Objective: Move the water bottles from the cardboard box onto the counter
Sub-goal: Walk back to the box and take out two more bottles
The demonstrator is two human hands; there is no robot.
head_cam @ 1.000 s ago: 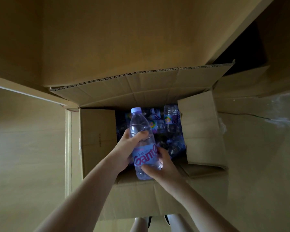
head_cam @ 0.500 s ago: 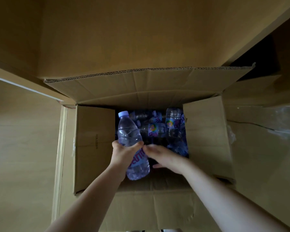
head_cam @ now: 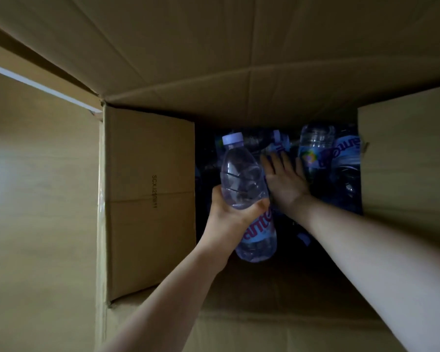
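Note:
An open cardboard box (head_cam: 150, 199) fills the view, its flaps folded outward. My left hand (head_cam: 229, 219) grips a clear water bottle (head_cam: 241, 179) with a pale purple cap and blue label, held above the box's dark opening. My right hand (head_cam: 283, 179) reaches down inside the box with fingers spread straight, over several more water bottles (head_cam: 320, 151) lying in the dark at the bottom. Whether it touches any of them I cannot tell.
The left flap (head_cam: 150, 199) and right flap (head_cam: 407, 158) narrow the opening. The far flap (head_cam: 214, 59) stands up behind. A near flap (head_cam: 264, 313) lies under my forearms. Pale wood surface (head_cam: 36, 199) lies to the left of the box.
My right hand has let go of the held bottle and reached deeper into the box with fingers spread. The camera has moved closer. My left hand keeps the bottle.

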